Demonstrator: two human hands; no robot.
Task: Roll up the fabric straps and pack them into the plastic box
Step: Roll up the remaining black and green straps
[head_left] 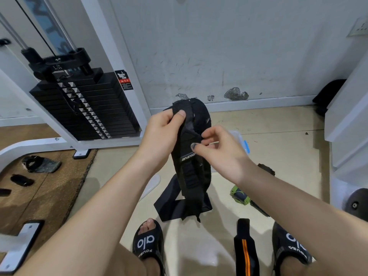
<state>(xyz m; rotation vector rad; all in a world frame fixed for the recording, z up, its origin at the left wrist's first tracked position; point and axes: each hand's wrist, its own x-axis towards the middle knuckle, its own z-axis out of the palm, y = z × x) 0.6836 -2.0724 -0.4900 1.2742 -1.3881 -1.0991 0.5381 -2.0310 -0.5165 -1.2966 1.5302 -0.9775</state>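
Scuffed white wall (pixel 239 46), beige floor (pixel 278 120)

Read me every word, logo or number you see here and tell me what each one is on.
"alo": white letters on the left slide sandal, and again on the right slide sandal.
"ROUE": seemingly, upside down beneath the left sandal's logo.
"MCVO": partly readable white print on the black strap held in both hands, the rest hidden.
Warning sticker on the machine frame: red and white, text too small.
Weight stack markings: unreadable.

The hanging black strap (pixel 191 156) blocks the way to the plastic box (pixel 242 141), while bare floor (pixel 278 136) lies open rightward.
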